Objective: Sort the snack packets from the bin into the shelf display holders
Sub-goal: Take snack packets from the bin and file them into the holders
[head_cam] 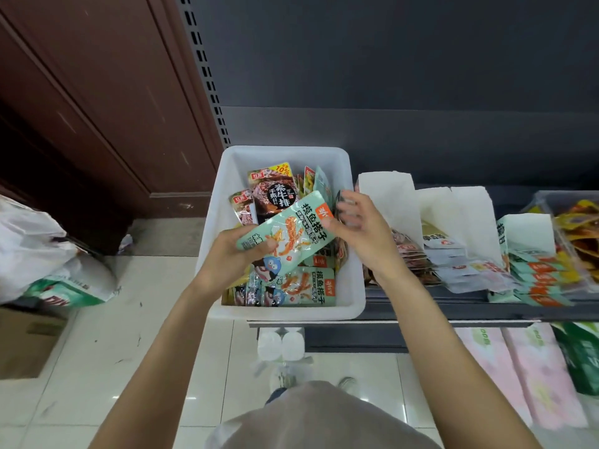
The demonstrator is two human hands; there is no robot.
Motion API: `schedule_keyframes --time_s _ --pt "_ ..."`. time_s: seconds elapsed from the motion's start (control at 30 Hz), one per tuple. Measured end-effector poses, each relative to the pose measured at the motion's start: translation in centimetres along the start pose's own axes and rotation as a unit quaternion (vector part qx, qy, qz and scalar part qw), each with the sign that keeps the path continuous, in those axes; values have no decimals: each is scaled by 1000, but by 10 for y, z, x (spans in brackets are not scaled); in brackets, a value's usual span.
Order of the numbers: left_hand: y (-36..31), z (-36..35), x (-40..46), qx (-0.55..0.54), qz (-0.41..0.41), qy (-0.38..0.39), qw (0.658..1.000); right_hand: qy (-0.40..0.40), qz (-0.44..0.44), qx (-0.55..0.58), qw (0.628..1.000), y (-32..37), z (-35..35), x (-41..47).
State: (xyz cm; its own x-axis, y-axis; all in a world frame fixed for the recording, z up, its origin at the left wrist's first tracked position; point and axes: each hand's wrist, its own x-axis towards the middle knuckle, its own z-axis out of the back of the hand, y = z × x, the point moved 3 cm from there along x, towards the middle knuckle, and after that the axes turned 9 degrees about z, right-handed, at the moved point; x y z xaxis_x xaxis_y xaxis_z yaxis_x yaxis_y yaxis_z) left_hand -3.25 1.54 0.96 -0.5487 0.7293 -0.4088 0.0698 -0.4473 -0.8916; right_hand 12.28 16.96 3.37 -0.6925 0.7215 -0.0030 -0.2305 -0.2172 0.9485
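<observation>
A white plastic bin [285, 314] stands at the shelf's left end, holding several snack packets, among them a brown-black packet [275, 192] and more mint-green ones [301, 288]. Above the bin, my left hand [227, 254] grips the lower end of a mint-green packet [291, 234] with an orange label. My right hand [363, 231] pinches the packet's upper end, thumb on the orange corner; its fingers are blurred. To the right of the bin stand white display holders [389, 196] [470, 205] [525, 228] with packets stacked in front of them.
A clear tub [551, 199] of yellow packets sits at the shelf's far right. Pink packs [518, 367] lie on the lower shelf and two small bottles [280, 345] under the bin. On the tiled floor to the left are plastic bags [32, 247] and a cardboard box [26, 341].
</observation>
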Motion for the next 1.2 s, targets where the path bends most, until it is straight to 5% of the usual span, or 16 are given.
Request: schedule_keyframes --time_s 0.1,0.27,0.47,0.63,0.73,1.0,1.2 --pt "-9 -8 -1 -22 -5 30 999 52 -44 68 995 -3 3 -3" --pt "-27 -43 14 157 -109 11 982 -47 60 -61 995 -2 38 -25" --pt "-82 -158 14 269 -377 -40 885 -237 133 -249 929 -8 129 -89" --pt "-103 -285 12 238 -435 -5 869 -328 160 -358 859 -33 230 -123" --pt "-117 -345 23 258 -432 5 864 -300 190 -399 845 -56 285 -119" --pt "-112 -407 73 369 -343 -68 861 -123 215 -393 886 -99 350 -63" --pt "-103 -411 98 480 -289 -72 825 -40 232 -474 848 -128 343 -19"
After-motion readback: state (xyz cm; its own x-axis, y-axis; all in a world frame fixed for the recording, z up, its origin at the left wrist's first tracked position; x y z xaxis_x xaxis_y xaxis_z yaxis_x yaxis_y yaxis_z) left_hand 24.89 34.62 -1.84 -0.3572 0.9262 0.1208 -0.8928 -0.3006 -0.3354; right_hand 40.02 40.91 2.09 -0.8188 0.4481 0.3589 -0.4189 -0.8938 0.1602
